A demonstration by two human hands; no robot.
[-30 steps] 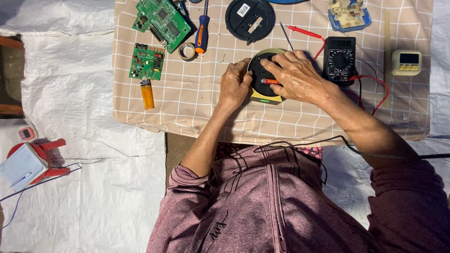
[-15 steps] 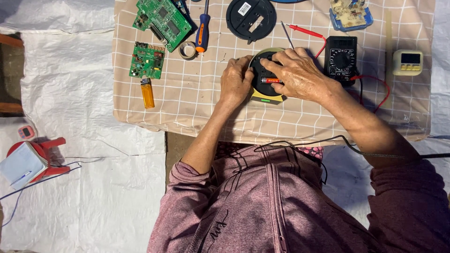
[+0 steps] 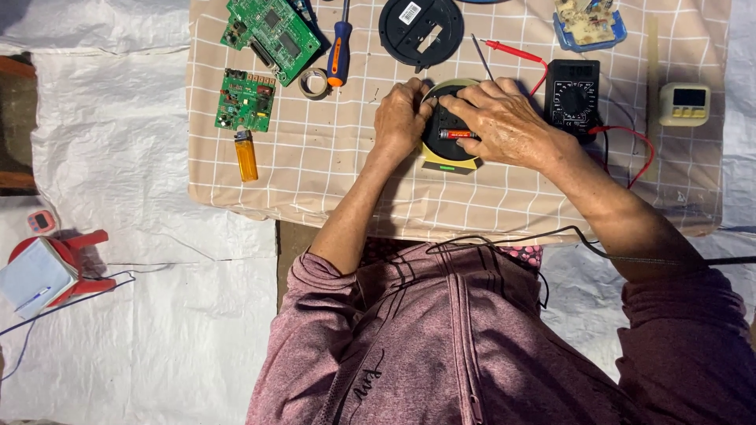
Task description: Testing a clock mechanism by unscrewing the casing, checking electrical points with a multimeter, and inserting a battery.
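Head view: two hands [image 3: 400, 118] [image 3: 504, 122] grip one round device [image 3: 446, 149]; two circuit boards [image 3: 246, 101].

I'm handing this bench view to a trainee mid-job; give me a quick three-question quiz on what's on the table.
1. True or false: both hands rest on the round black and yellow device.
2. Multiple choice: what lies just below the small green circuit board? A) orange lighter B) screwdriver C) roll of tape
3. Fill in: the red probe lies beside the black ____.

Key
1. True: the left hand and the right hand both touch it, with a small red and silver battery showing between them.
2. A, the orange lighter.
3. Multimeter.
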